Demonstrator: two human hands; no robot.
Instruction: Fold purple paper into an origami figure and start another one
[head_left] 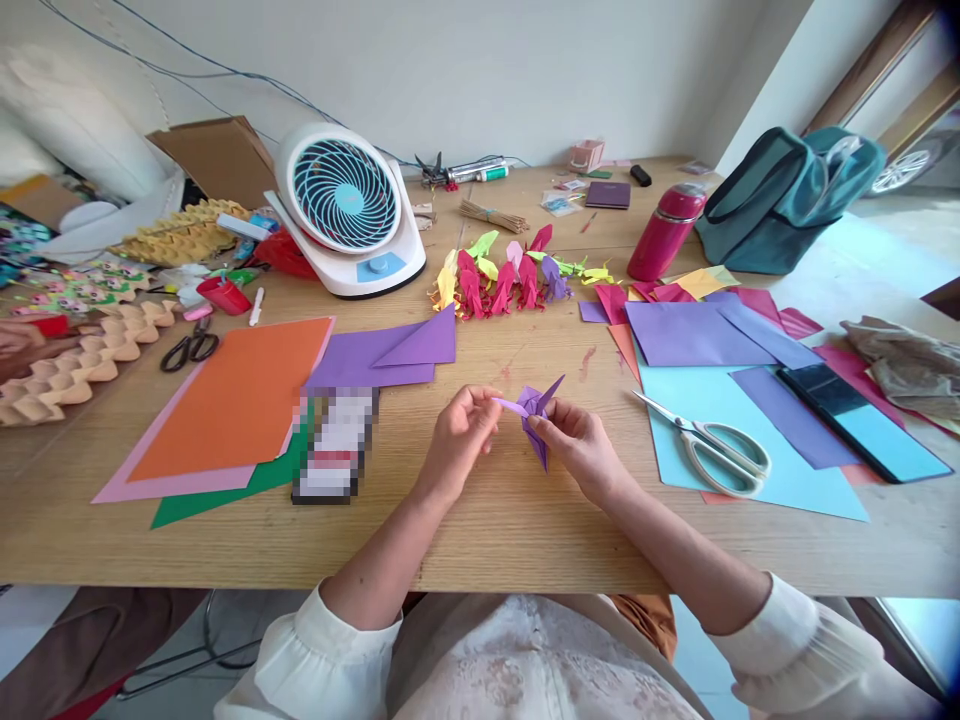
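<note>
Both my hands hold a purple folded-paper piece (534,404) with several pointed flaps, just above the wooden table. My left hand (463,435) pinches the tip of the thin flap that sticks out to the left. The thumb and fingers of my right hand (574,445) are closed on the body of the piece; part of it is hidden behind them. Beyond my hands, a row of colourful folded-paper figures (501,285) stands on the table. Purple paper sheets (367,355) lie to the left, and white-handled scissors (712,450) rest on a light blue sheet (667,410) to the right.
Orange paper (232,400) and a blurred phone-like object (337,450) lie left. A white fan (349,200) stands behind them. Rightward are a pink bottle (666,235), a teal bag (780,210) and a phone (855,420). Another person's hand (22,350) shows at far left.
</note>
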